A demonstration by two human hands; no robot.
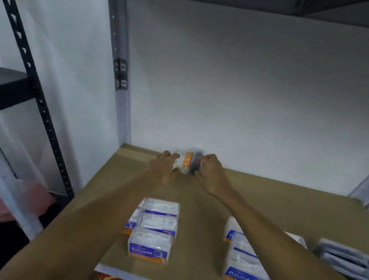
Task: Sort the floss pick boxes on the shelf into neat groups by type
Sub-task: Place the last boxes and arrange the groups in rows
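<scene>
Both arms reach deep: left hand (162, 168) clasps a white box (182, 163), right hand (209, 173) a dark box (196, 162).

Both forearms are bare to each grip, left (162, 168) and right (211, 174), with no sleeves.

Boxes on the shelf (216, 213), front to back

Near the front edge a left group of boxes (155, 227) and a right group of boxes (244, 261) stand well apart; a further pile (349, 262) lies far right. At the back by the wall, two boxes (188, 163) touch side by side, between the left hand (161, 167) and the right hand (212, 173).
</scene>
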